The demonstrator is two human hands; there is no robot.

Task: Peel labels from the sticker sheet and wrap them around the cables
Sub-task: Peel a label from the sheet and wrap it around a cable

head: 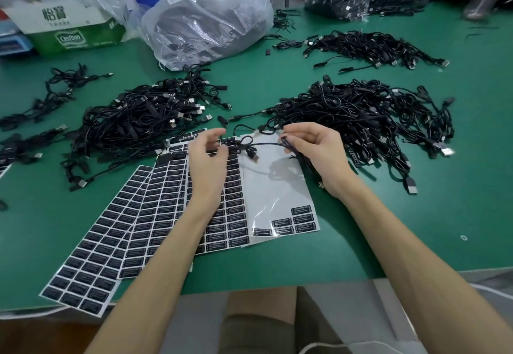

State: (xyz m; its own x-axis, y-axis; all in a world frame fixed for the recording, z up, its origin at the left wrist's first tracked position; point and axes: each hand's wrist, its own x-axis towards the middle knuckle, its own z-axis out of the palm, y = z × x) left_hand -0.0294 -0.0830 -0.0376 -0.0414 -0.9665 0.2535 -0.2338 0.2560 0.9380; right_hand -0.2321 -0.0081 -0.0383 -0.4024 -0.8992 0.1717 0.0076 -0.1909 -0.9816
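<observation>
Two hands here: the left hand [208,159] and right hand [319,156] sit apart, each pinching the same single black USB cable [268,145] just above a nearly stripped sticker sheet [274,187] with six labels [303,219] left. At least three fuller sheets [155,209] are fanned out under it. There's one big cable pile on the left [138,120] and another on the right [361,117].

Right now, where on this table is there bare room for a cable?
Bare green mat near right, beside the nearly empty sticker sheet, this side of the right cable pile. Also near left, beside the fanned sheets. Centre is crowded.
</observation>
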